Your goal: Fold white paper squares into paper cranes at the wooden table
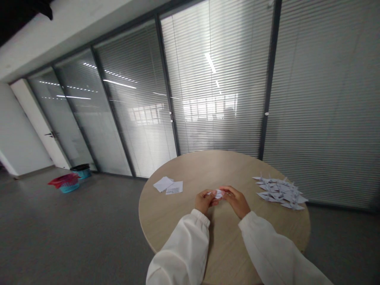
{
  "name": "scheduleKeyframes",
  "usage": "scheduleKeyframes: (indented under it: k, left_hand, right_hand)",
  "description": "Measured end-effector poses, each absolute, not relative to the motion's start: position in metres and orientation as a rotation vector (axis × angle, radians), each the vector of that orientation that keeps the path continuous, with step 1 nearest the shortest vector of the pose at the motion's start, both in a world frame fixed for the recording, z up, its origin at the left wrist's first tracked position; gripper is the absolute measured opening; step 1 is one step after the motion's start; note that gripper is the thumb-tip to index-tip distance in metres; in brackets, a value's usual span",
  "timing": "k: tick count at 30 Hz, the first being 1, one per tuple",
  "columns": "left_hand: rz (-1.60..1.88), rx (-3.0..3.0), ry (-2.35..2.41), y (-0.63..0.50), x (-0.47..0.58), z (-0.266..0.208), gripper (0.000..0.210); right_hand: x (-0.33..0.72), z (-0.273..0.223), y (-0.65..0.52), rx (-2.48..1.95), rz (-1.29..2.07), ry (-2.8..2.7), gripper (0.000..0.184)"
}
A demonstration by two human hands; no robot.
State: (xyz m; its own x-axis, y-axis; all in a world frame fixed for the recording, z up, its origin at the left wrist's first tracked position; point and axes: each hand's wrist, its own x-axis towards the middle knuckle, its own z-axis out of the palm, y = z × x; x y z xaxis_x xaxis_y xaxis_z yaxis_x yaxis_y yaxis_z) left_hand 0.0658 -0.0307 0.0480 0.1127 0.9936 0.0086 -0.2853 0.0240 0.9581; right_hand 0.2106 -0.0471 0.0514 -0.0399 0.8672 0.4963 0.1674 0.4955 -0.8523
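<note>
Between my two hands is a small piece of folded white paper (219,194), held just above the round wooden table. My left hand (204,201) pinches its left side with thumb and fingers. On the other side, my right hand (236,200) grips the paper's right edge. Fingers cover much of the paper, so its exact folded shape is hard to make out. To the left lie several flat sheets of white paper (174,187), one with printed text. A pile of folded paper cranes (280,192) sits at the right of the table.
The round table (219,166) stands close to a glass partition with blinds (219,79). On the floor at left are a blue basket with a red liner (67,183) and another with a black liner (83,171). A white door (38,118) stands farther back.
</note>
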Motion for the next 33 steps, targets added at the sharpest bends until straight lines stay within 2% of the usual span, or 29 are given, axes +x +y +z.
scheduleKeyframes:
  k: [12, 25, 33]
  left_hand:
    - [1.241, 1.085, 0.963, -0.031, 0.0662, 0.0495, 0.042]
    - [1.256, 1.102, 1.025, -0.0302, 0.0664, 0.0471, 0.038]
    - [1.23, 1.094, 1.01, -0.0297, 0.0677, 0.0491, 0.045]
  right_hand:
    - [0.2141, 0.0448, -0.0391, -0.998, 0.844, -1.501, 0.041]
    - [0.2136, 0.0469, -0.0403, -0.983, 0.884, -1.446, 0.038]
    - [0.2147, 0.0464, -0.0385, -0.994, 0.916, -1.437, 0.039]
